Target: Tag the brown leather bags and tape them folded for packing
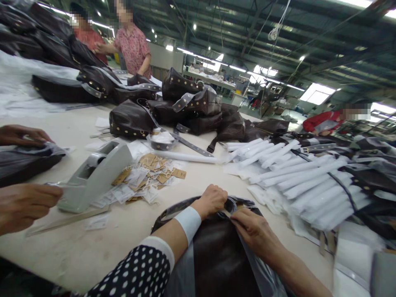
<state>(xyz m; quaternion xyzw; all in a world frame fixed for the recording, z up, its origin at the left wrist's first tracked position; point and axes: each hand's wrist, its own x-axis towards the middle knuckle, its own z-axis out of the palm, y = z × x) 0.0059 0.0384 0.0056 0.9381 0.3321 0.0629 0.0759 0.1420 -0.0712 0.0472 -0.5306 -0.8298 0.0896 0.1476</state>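
Note:
A dark brown leather bag (222, 260) lies in front of me at the table edge, with clear plastic along its sides. My left hand (213, 200), below a white band on the wrist, is closed on the bag's plastic-wrapped handle (231, 203) at the top. Close beside it, my right hand (255, 229) pinches a narrow pale strip (227, 213) by the handle. The fingers of both hands partly cover this spot, so the strip's ends are hidden.
Another person's hand (27, 206) touches a grey tape dispenser (95, 173) at left. Cardboard tags (162, 177) lie beside it. Several brown bags (133, 119) are heaped behind. White paper rolls (309, 177) are piled at right. Co-workers (133, 49) stand beyond the table.

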